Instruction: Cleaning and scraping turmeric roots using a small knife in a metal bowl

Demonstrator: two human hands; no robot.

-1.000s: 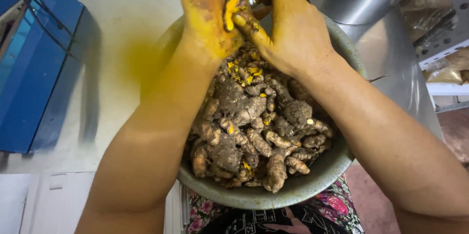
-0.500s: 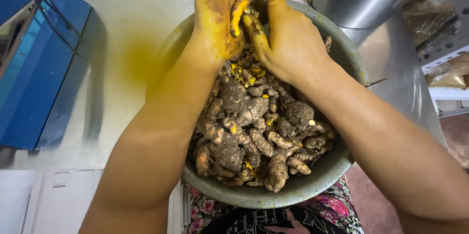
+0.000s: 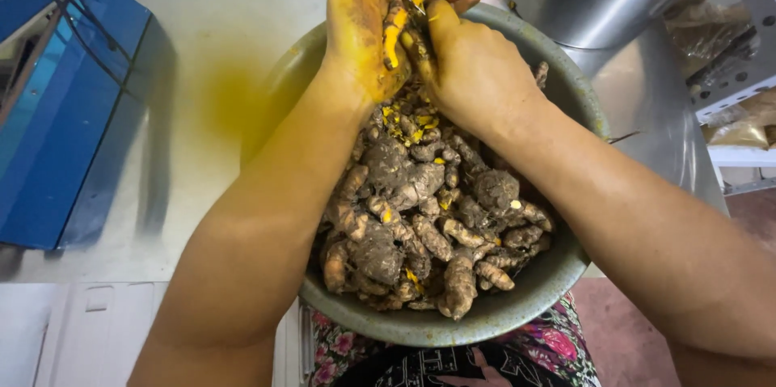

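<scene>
Gripping one turmeric root (image 3: pixel 402 19) between left hand (image 3: pixel 364 39) and right hand (image 3: pixel 473 64); fingers closing round it, long axis pointing away, above metal bowl (image 3: pixel 517 314).

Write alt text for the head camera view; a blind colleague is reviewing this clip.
Two yellow-stained hands, left hand and right hand, together grip a turmeric root above a grey bowl heaped with muddy roots. A blue machine sits to the left.
</scene>
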